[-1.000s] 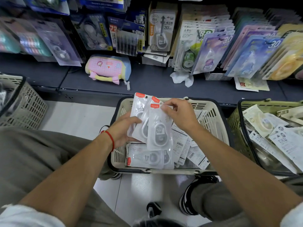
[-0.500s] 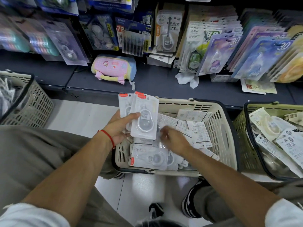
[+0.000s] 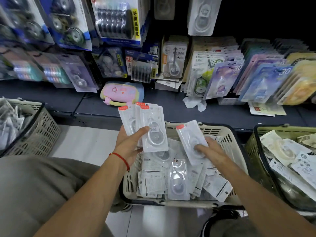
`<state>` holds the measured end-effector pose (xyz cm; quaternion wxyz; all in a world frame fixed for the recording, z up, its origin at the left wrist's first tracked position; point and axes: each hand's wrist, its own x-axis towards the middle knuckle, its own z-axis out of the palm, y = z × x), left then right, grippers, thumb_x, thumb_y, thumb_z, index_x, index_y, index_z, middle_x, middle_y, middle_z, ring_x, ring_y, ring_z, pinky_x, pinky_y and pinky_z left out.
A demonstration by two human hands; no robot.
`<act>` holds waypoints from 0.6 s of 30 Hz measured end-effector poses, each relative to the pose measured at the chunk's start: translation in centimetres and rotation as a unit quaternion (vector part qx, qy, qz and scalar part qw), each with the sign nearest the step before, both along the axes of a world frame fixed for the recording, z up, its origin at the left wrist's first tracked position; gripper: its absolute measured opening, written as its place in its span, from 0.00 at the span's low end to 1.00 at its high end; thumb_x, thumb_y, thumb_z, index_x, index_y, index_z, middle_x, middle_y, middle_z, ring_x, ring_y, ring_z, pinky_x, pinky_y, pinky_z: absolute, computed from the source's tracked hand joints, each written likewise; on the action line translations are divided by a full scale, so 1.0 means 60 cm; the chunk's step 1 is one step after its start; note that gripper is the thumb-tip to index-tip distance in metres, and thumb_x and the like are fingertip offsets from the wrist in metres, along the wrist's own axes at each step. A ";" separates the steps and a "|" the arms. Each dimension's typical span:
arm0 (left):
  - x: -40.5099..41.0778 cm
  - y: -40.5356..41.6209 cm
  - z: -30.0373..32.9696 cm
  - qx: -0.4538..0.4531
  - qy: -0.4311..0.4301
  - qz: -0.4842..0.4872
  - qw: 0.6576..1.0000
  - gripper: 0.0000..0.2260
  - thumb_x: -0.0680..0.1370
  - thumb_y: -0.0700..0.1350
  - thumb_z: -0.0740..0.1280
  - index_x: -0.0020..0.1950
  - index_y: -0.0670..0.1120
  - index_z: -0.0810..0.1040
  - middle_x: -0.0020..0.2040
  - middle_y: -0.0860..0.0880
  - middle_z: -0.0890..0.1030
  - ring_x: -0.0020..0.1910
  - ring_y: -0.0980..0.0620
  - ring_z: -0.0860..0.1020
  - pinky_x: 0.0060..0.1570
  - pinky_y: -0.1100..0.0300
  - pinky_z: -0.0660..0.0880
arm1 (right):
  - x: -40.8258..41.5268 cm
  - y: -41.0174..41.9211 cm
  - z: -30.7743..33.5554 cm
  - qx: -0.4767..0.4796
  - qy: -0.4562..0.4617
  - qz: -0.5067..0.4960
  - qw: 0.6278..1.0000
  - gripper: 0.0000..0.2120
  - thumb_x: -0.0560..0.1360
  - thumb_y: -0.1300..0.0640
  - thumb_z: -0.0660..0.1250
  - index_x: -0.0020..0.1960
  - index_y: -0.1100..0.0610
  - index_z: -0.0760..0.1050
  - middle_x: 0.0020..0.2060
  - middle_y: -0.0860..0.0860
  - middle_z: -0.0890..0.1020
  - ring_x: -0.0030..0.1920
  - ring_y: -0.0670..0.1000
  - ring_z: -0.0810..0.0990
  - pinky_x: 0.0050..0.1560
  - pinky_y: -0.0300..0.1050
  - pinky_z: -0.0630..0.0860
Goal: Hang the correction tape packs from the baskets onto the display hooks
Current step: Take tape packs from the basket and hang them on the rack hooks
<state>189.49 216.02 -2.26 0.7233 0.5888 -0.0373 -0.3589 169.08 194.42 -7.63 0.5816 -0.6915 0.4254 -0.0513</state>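
The head camera, the only view, looks down over both forearms at a cream basket [image 3: 227, 142] on the floor, heaped with clear correction tape packs [image 3: 177, 182]. The left hand [image 3: 130, 142] holds a small fan of packs [image 3: 150, 127] upright above the basket's left rim, thumb laid across the front pack and fingers curled behind, red tabs pointing up. The right hand [image 3: 210, 149] pinches a single pack [image 3: 193, 141] by its lower end, thumb pressed on the bubble, the pack tilted and lifted just clear of the heap. Two more baskets flank this one: a grey one [image 3: 42, 127] at far left and a green one [image 3: 256, 151] at right, both holding packs. Above the dark shelf [image 3: 171, 106], rows of carded stationery hang on the display [image 3: 172, 60]; the hooks themselves are hidden behind the cards.

The step in hand looks like gathering: picking packs out of the basket and stacking them in the left hand before hanging. Next, the right hand's pack probably needs turning tab-up and sliding onto the fan so the hang holes line up. The matching hook is likely high up, where similar clear packs [image 3: 201, 16] hang.
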 end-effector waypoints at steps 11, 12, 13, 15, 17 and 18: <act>-0.034 -0.137 0.160 -0.130 -0.073 -0.023 0.989 0.26 0.77 0.36 0.76 0.73 0.50 0.75 0.63 0.45 0.86 0.62 0.41 0.84 0.62 0.35 0.79 | 0.130 0.009 0.241 0.041 -0.279 -0.084 0.956 0.22 0.76 0.43 0.73 0.66 0.50 0.79 0.60 0.51 0.86 0.62 0.54 0.85 0.68 0.63 0.78; -0.029 -0.148 0.180 -0.140 -0.087 -0.035 0.986 0.25 0.78 0.37 0.75 0.73 0.50 0.75 0.63 0.46 0.86 0.62 0.42 0.84 0.62 0.37 0.80 | 0.132 0.001 0.263 0.024 -0.297 -0.092 0.950 0.19 0.78 0.46 0.72 0.66 0.51 0.79 0.60 0.52 0.86 0.61 0.55 0.85 0.67 0.63 0.79; -0.024 -0.160 0.201 -0.152 -0.105 -0.054 0.981 0.25 0.78 0.37 0.74 0.74 0.50 0.75 0.64 0.46 0.85 0.63 0.42 0.84 0.61 0.40 0.81 | 0.135 -0.008 0.286 0.012 -0.317 -0.099 0.943 0.16 0.80 0.48 0.72 0.66 0.52 0.79 0.59 0.52 0.87 0.60 0.56 0.86 0.65 0.61 0.81; -0.014 -0.185 0.240 -0.183 -0.140 -0.105 0.967 0.26 0.78 0.40 0.74 0.75 0.50 0.73 0.65 0.46 0.85 0.64 0.44 0.84 0.59 0.45 0.83 | 0.143 -0.021 0.327 -0.004 -0.350 -0.098 0.931 0.14 0.82 0.50 0.71 0.65 0.53 0.80 0.56 0.54 0.88 0.55 0.58 0.87 0.49 0.53 0.86; -0.002 -0.208 0.274 -0.201 -0.151 -0.140 0.958 0.26 0.77 0.42 0.74 0.74 0.51 0.73 0.65 0.47 0.85 0.64 0.45 0.84 0.57 0.49 0.83 | 0.153 -0.029 0.361 -0.017 -0.369 -0.099 0.924 0.13 0.82 0.48 0.70 0.64 0.53 0.80 0.54 0.55 0.88 0.51 0.59 0.88 0.38 0.46 0.83; 0.007 -0.217 0.286 -0.205 -0.143 -0.154 0.956 0.26 0.77 0.44 0.74 0.74 0.53 0.73 0.65 0.47 0.85 0.64 0.44 0.84 0.57 0.49 0.84 | 0.157 -0.034 0.374 -0.022 -0.376 -0.101 0.921 0.14 0.82 0.48 0.70 0.64 0.53 0.79 0.53 0.55 0.88 0.52 0.58 0.88 0.40 0.48 0.84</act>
